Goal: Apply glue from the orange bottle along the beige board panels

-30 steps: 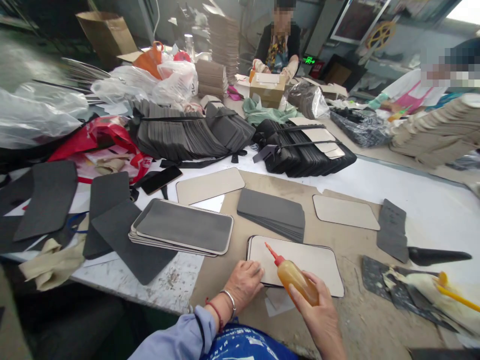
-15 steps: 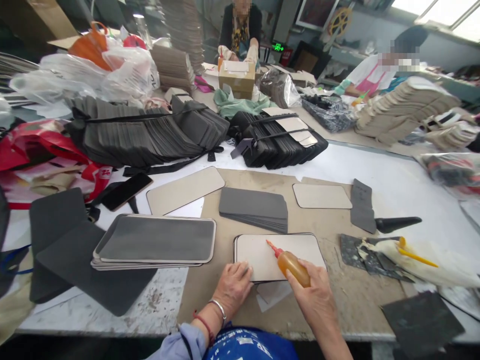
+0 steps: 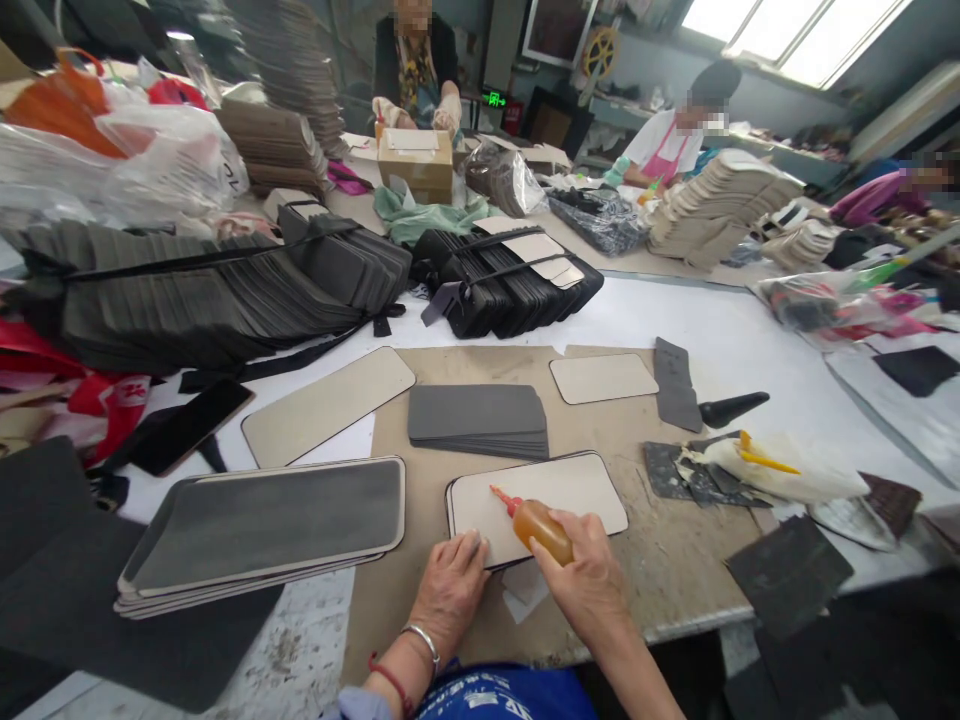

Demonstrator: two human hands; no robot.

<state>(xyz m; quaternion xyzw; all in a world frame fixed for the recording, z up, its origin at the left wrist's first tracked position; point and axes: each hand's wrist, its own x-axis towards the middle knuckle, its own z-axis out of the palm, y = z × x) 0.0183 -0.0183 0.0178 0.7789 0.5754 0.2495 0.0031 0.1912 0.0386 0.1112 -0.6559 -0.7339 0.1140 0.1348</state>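
Note:
My right hand grips a small amber glue bottle with a red nozzle, its tip over the left part of a pale rounded board lying on the brown work mat. My left hand rests flat on that board's near left corner, fingers spread. Just beyond the board lies a stack of grey rounded sheets. Left of my hands sits a pile of finished grey-faced boards.
Loose pale boards, a phone, bundled black pieces and a glue brush on plastic surround the mat. Other people work at the table's far side, one behind a cardboard box. Dark scraps lie at the right edge.
The view swung right and dipped. My right hand brought the bottle's nozzle down and leftward over the board; my left hand stays on the board's corner.

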